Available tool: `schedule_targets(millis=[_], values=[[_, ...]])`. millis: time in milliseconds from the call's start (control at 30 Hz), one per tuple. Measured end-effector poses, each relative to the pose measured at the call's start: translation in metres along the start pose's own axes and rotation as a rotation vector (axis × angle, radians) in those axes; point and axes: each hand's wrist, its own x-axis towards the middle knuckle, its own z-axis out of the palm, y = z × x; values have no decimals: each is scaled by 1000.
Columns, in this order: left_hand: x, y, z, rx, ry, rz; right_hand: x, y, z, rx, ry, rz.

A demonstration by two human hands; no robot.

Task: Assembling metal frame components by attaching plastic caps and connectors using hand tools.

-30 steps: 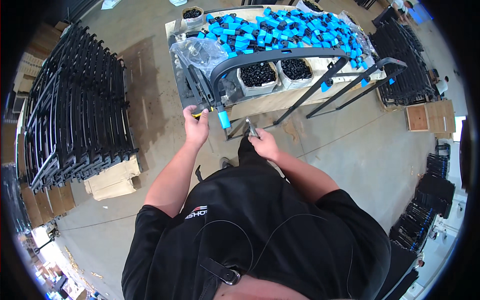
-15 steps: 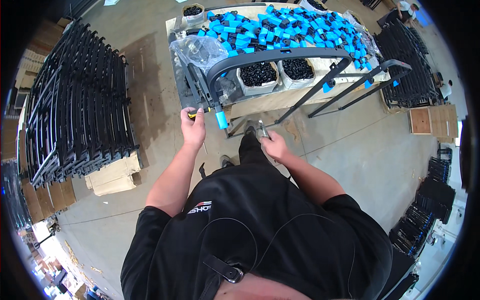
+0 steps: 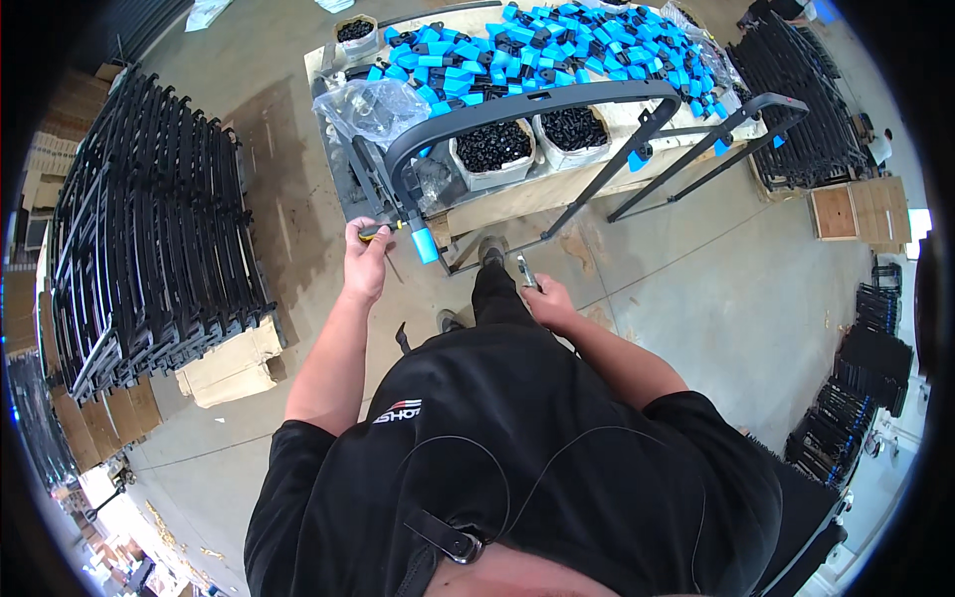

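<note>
My left hand (image 3: 364,261) is closed around a yellow-and-black tool handle (image 3: 374,233), likely a screwdriver's. It is held beside the lower left end of a black bent tube frame (image 3: 537,98), close to a bright blue end piece (image 3: 425,246). Whether the tool touches the frame cannot be made out. My right hand (image 3: 548,301), lower and to the right, grips a silver metal hand tool (image 3: 527,271) that looks like pliers; it is apart from the frame. The frame leans over the table's near edge.
On the worktable (image 3: 477,217) lies a heap of blue-and-black parts (image 3: 557,45), with bags of small black pieces (image 3: 492,147) and a clear plastic bag (image 3: 373,111). Stacked black frames (image 3: 149,239) stand left. A wooden box (image 3: 836,213) sits right.
My left hand with its tool has shifted slightly left and down in the picture. The right-hand tool has tilted a little and lowered. The whole scene has slid slightly left.
</note>
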Motion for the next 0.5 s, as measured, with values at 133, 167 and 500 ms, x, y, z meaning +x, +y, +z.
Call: schedule_targets(millis=[133,167,500], values=[[4,6,1,371,15,336,5,-17,10,-12,-21,-64],[3,8,0,371,17,337,7,-20,11,-28,-17,-92],[-8,25,15,-104,76,-224,9,-40,21,-71,-79,-162]])
